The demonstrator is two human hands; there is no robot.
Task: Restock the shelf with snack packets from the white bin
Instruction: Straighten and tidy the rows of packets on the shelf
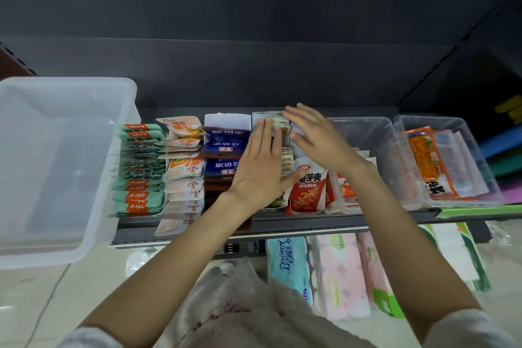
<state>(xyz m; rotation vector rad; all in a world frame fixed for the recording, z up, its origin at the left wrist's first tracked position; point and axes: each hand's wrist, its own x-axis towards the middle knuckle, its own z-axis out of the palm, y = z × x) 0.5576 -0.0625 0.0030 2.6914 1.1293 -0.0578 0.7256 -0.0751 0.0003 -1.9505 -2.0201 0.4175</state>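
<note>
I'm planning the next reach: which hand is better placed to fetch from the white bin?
Left. The white bin sits at the far left, nearest the left hand; the right hand would probably have to cross over.

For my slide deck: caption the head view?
Both open hands, left hand and right hand, straighten small snack packets on dark shelf.

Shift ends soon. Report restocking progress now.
Done: the white bin looks empty, and the shelf rows are packed. In hand: left hand and right hand, fingers straight, press on the middle row of packets. Left: apparently only tidying.
</note>
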